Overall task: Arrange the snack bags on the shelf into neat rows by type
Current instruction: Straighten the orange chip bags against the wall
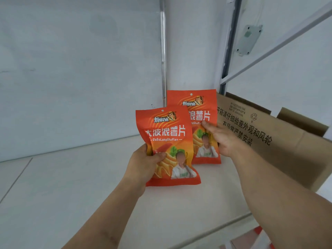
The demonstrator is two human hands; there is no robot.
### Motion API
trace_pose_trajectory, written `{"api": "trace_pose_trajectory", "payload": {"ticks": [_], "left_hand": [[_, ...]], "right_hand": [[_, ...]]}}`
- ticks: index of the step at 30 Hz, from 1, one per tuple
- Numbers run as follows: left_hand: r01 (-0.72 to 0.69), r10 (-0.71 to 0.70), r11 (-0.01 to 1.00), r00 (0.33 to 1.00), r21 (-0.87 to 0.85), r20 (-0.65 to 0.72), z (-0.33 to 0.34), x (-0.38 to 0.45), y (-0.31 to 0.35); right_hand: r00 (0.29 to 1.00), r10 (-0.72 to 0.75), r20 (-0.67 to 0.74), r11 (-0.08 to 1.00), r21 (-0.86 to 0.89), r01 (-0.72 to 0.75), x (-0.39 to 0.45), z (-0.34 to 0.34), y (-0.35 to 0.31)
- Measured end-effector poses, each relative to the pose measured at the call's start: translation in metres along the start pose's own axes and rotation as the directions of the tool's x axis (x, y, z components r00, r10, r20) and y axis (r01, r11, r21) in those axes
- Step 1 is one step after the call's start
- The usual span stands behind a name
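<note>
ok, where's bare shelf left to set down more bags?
Bare shelf runs wide to the left of the front bag, up to the back wall. More lies in front, toward the shelf's near edge. The right is crowded: the rear bag sits tight beside the cardboard box, with the left hand and right hand on the bags.

The white shelf board (75,177) is taking up most of the lower view, with a seam line running across its left part. Toward 3 o'clock an open cardboard box (280,150) printed with black Chinese characters is sitting on it, flaps up. At about 1 o'clock from the middle, just left of the box, a red-orange potato chip bag (201,108) is standing upright with its bottom edge seeming to rest on the board, though I can't really tell.
</note>
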State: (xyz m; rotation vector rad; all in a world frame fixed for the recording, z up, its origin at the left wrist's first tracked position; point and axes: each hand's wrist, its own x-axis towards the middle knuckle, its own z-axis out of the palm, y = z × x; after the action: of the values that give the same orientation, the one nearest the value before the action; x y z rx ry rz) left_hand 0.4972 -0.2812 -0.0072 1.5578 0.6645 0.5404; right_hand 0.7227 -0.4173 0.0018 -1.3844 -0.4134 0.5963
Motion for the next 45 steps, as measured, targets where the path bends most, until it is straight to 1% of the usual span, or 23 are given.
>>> {"api": "trace_pose_trajectory", "payload": {"ticks": [3,7,10,13,18,20,22,25,27,31,32,35,37,39,42,45], "left_hand": [[0.006,-0.005,1.0,0.999,0.019,-0.043,0.023,0.017,-0.003],[0.027,-0.028,1.0,0.996,-0.01,-0.09,0.057,0.035,-0.005],[0.017,-0.017,1.0,0.992,0.002,-0.124,0.081,0.05,-0.005],[-0.006,0.015,0.999,0.985,0.05,-0.17,0.1,0.061,-0.005],[-0.016,0.031,0.997,0.975,0.069,-0.218,0.123,0.072,-0.006],[-0.033,0.056,0.994,0.971,0.102,-0.233,0.132,0.076,-0.007],[-0.05,0.095,0.983,0.963,0.178,-0.251,0.14,0.08,-0.008],[-0.076,0.144,0.967,0.949,0.242,-0.28,0.15,0.086,-0.009],[-0.085,0.164,0.961,0.941,0.262,-0.296,0.154,0.09,-0.009],[-0.037,0.121,0.963,0.944,0.266,-0.307,0.156,0.097,-0.005],[-0.022,0.104,0.963,0.95,0.27,-0.296,0.155,0.099,-0.005],[0.001,0.054,0.964,0.978,0.267,-0.2,0.146,0.104,-0.009],[0.009,0.045,0.952,0.984,0.305,-0.17,0.14,0.108,-0.012],[0.009,0.055,0.94,0.982,0.34,-0.18,0.138,0.113,-0.012],[0.017,0.065,0.946,0.969,0.325,-0.239,0.141,0.12,-0.012],[0.019,0.081,0.94,0.957,0.34,-0.277,0.146,0.123,-0.011]], "right_hand": [[0.999,0.004,0.034,1.0,-0.015,-0.004,0.029,-0.016,-0.002],[0.994,0.044,0.102,0.999,-0.03,-0.041,0.057,-0.028,-0.013],[0.992,0.026,0.122,0.997,-0.075,-0.017,0.079,-0.036,-0.015],[0.987,0.033,0.154,0.993,-0.114,-0.015,0.089,-0.037,-0.017],[0.979,0.0,0.203,0.999,-0.053,0.011,0.098,-0.039,-0.014],[0.971,-0.005,0.24,0.995,-0.097,0.029,0.097,-0.039,-0.013],[0.966,0.005,0.259,0.986,-0.165,0.039,0.097,-0.039,-0.011],[0.973,-0.044,0.225,0.97,-0.224,0.096,0.1,-0.037,-0.012],[0.981,-0.06,0.185,0.975,-0.199,0.097,0.102,-0.034,-0.015],[0.986,-0.112,0.123,0.982,-0.142,0.129,0.11,-0.029,-0.013],[0.986,-0.124,0.108,0.982,-0.127,0.137,0.113,-0.029,-0.01],[0.985,-0.161,0.064,0.982,-0.088,0.166,0.122,-0.028,0.0],[0.983,-0.178,0.051,0.98,-0.086,0.182,0.128,-0.025,0.004],[0.983,-0.177,0.045,0.977,-0.114,0.181,0.134,-0.023,0.007],[0.983,-0.181,0.019,0.97,-0.162,0.181,0.146,-0.021,0.009],[0.981,-0.191,-0.022,0.95,-0.256,0.179,0.152,-0.02,0.007]]}}
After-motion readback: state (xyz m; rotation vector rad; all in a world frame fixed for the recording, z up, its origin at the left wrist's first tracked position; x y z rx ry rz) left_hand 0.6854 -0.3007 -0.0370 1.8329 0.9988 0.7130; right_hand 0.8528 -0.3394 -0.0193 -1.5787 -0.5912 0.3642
